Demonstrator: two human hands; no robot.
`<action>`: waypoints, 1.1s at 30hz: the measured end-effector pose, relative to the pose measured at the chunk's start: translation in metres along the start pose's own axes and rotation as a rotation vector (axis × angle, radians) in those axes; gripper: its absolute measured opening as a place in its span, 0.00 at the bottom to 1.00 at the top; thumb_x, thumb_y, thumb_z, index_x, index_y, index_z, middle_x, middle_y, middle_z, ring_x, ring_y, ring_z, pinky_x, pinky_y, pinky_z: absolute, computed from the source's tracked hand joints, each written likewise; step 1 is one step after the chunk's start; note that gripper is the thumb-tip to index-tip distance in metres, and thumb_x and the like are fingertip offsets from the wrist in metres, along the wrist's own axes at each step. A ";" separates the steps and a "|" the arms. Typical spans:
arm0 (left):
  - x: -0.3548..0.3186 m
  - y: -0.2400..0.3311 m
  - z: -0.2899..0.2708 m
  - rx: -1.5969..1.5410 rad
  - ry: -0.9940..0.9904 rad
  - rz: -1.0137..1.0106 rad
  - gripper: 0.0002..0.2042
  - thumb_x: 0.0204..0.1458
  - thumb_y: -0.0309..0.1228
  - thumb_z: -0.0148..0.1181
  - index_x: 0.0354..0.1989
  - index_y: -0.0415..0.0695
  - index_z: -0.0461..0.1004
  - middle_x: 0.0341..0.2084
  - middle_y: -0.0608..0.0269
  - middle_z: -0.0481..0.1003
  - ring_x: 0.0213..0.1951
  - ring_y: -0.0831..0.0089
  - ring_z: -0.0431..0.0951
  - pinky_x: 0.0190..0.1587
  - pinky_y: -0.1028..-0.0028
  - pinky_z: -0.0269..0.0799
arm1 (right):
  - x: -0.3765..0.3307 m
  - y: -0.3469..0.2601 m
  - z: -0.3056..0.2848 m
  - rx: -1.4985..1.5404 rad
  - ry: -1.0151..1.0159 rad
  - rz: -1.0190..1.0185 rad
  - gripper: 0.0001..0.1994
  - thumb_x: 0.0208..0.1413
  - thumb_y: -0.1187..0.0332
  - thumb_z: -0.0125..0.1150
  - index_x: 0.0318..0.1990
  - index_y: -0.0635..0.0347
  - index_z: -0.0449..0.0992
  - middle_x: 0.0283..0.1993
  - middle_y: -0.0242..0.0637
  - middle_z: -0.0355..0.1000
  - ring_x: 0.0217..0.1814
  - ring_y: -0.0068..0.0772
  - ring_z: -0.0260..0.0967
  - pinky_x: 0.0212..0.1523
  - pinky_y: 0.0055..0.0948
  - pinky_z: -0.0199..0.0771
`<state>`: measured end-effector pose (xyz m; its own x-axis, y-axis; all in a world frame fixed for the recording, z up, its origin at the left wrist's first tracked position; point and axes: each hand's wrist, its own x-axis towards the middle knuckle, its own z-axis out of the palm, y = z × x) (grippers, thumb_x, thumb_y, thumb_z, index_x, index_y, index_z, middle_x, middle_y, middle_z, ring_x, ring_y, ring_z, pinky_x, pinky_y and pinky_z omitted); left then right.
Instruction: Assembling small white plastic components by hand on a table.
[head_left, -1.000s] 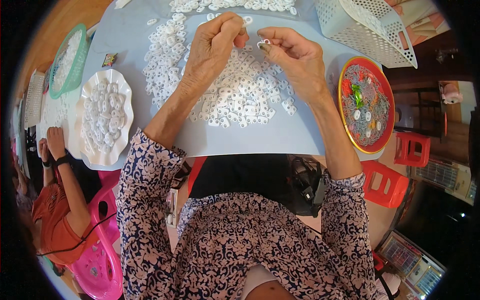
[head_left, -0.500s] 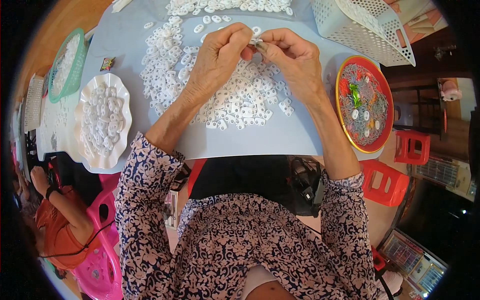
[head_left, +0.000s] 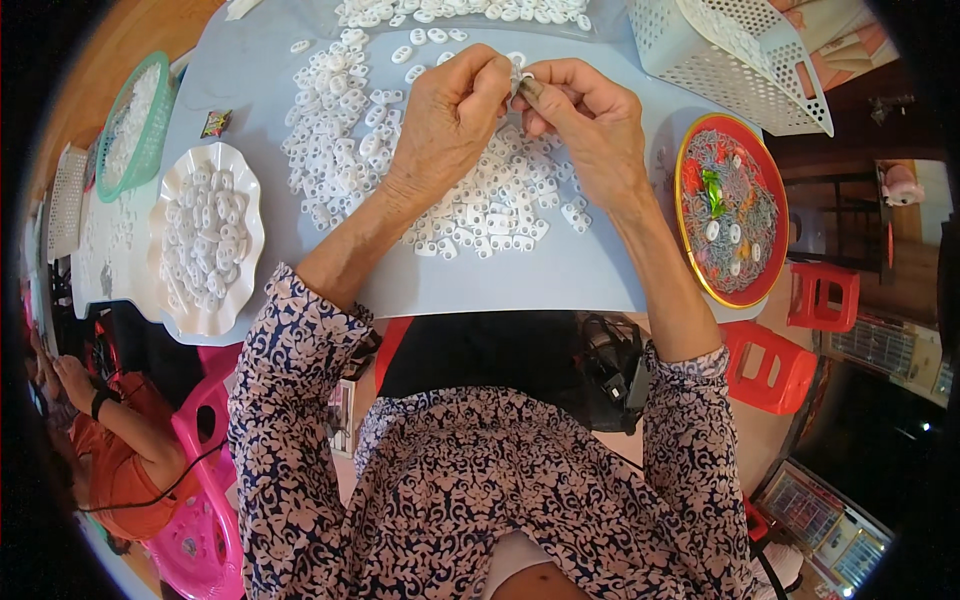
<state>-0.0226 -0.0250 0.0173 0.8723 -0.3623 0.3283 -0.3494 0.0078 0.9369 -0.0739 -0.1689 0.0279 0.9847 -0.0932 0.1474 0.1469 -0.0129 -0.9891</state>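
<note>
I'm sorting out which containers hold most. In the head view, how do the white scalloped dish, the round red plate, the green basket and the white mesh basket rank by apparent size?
1. white mesh basket, largest though cut off by the picture edge
2. white scalloped dish and round red plate, alike
3. green basket, unsure: it sits toward the rim and is seen at an angle

A: Changes?
B: Left hand [head_left: 450, 120] and right hand [head_left: 585, 115] closed together, fingertips now meeting on the small white piece [head_left: 518, 78]; earlier apart.
A: Else?
B: Person [head_left: 110, 440] lower left shifted down.

Bright, even daylight falls around both hands; shadows under them are soft. The edges bend and go black.
</note>
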 end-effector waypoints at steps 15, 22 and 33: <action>0.009 0.005 -0.013 -0.185 0.032 0.016 0.12 0.57 0.34 0.50 0.32 0.37 0.75 0.22 0.69 0.71 0.27 0.82 0.68 0.32 0.81 0.65 | 0.000 0.000 -0.004 0.007 -0.030 0.016 0.05 0.55 0.74 0.57 0.35 0.68 0.75 0.25 0.32 0.71 0.25 0.15 0.63 0.28 0.16 0.66; 0.017 0.002 -0.024 -0.069 -0.186 0.126 0.11 0.56 0.33 0.51 0.32 0.39 0.76 0.25 0.70 0.73 0.30 0.81 0.69 0.35 0.80 0.65 | 0.000 -0.002 -0.006 0.008 -0.058 0.063 0.05 0.55 0.75 0.55 0.35 0.68 0.74 0.25 0.34 0.70 0.23 0.17 0.62 0.25 0.18 0.64; 0.016 -0.001 -0.026 0.043 -0.221 0.166 0.10 0.56 0.31 0.51 0.31 0.38 0.76 0.25 0.72 0.72 0.27 0.83 0.65 0.31 0.79 0.61 | 0.001 -0.002 -0.006 0.027 -0.043 0.091 0.05 0.56 0.74 0.54 0.35 0.68 0.74 0.25 0.34 0.70 0.22 0.17 0.61 0.24 0.19 0.65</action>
<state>0.0006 -0.0061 0.0244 0.7079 -0.5541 0.4381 -0.4992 0.0462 0.8652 -0.0738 -0.1744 0.0300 0.9971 -0.0501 0.0577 0.0588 0.0206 -0.9981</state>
